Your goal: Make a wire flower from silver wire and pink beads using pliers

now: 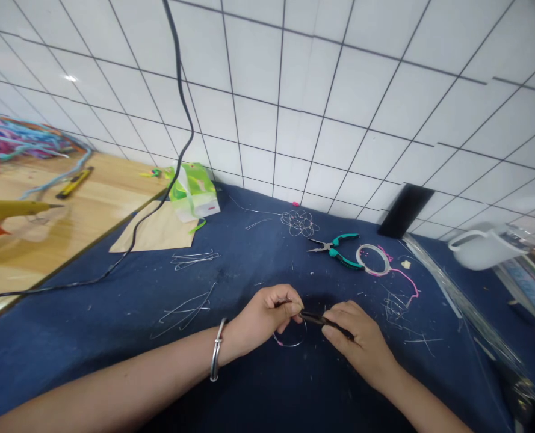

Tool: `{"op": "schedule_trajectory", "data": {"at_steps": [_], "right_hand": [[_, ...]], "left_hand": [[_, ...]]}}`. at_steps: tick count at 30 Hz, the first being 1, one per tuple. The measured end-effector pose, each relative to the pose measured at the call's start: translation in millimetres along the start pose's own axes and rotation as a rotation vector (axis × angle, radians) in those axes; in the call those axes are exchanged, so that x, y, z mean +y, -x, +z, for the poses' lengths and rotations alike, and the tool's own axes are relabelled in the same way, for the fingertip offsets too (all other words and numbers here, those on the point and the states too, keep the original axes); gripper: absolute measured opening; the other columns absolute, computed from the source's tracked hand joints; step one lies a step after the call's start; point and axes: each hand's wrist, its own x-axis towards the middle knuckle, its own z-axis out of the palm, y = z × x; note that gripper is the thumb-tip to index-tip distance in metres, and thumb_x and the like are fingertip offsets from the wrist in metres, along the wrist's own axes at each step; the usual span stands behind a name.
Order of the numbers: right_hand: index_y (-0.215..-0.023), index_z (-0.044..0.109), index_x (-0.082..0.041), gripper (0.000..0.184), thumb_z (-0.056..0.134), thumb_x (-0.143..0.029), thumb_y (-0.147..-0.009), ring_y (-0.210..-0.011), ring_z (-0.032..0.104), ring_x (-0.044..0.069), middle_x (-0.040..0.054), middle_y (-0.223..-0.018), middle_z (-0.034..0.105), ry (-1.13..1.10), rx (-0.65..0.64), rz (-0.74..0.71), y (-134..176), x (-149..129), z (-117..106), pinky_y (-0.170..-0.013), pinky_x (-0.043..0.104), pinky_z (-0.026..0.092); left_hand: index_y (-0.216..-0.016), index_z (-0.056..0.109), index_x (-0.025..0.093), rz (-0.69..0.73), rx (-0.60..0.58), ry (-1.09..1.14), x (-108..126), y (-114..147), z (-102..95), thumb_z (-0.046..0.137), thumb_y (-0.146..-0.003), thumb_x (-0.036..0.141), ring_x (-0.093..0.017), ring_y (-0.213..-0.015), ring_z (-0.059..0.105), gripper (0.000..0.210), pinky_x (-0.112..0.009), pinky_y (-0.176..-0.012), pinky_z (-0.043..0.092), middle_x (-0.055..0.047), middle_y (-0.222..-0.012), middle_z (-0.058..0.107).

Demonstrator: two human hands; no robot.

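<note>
My left hand (pixel 267 316), with a silver bangle on its wrist, is closed in a pinch on a thin wire loop (pixel 290 346). The loop hangs below the fingers and carries a small pink bit. Dark-handled pliers (pixel 312 317) are gripped in my right hand (pixel 360 337), their tip meeting the left fingertips. Exactly what the jaws bite on is hidden by the fingers. Beyond the hands lie teal-handled pliers (pixel 337 248), partly open, and a flower-like shape of bent wire (pixel 299 223).
Loose wire pieces (pixel 183 313) lie left; a wire tangle (pixel 396 307) lies right, near a white ring (pixel 372 260) with pink cord. A black cable (pixel 136 231) crosses by a tissue pack (pixel 195 189). A yellow glue gun (pixel 12 215), cutter (pixel 75 182) and white mug (pixel 486 248) stand farther out.
</note>
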Motion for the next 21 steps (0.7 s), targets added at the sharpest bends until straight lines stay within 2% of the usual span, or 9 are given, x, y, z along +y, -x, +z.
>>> {"op": "schedule_trajectory", "data": {"at_steps": [7,15,21], "right_hand": [[-0.087,0.060,-0.024,0.017,0.045,-0.033,-0.086,-0.077,0.052,0.014,0.0005,-0.080,0.058,0.000,-0.016,-0.005,0.5,-0.9,-1.6,-0.070,0.029,0.041],[-0.092,0.058,-0.020,0.017,0.046,-0.027,-0.084,-0.081,0.047,0.018,0.0057,-0.086,0.054,0.274,0.124,-0.080,2.7,-3.9,1.3,-0.074,0.035,0.039],[-0.092,0.059,-0.021,0.016,0.047,-0.026,-0.084,-0.078,0.048,0.017,0.0047,-0.084,0.054,0.247,0.112,-0.113,2.9,-1.3,0.0,-0.072,0.034,0.039]], "left_hand": [[-0.075,0.055,0.013,0.005,-0.010,-0.034,1.6,-0.7,-0.6,0.050,-0.082,0.026,-0.005,-0.044,0.040,0.015,-0.018,-0.043,0.031,-0.001,-0.066,0.059],[-0.076,0.053,0.013,0.022,-0.002,-0.003,1.4,-0.7,-0.1,0.050,-0.083,0.028,-0.005,-0.045,0.040,0.016,-0.018,-0.044,0.032,-0.001,-0.069,0.058],[-0.076,0.054,0.013,0.028,-0.031,-0.013,0.9,-0.7,-1.2,0.049,-0.083,0.026,-0.005,-0.046,0.040,0.015,-0.018,-0.045,0.032,-0.001,-0.070,0.058]]}}
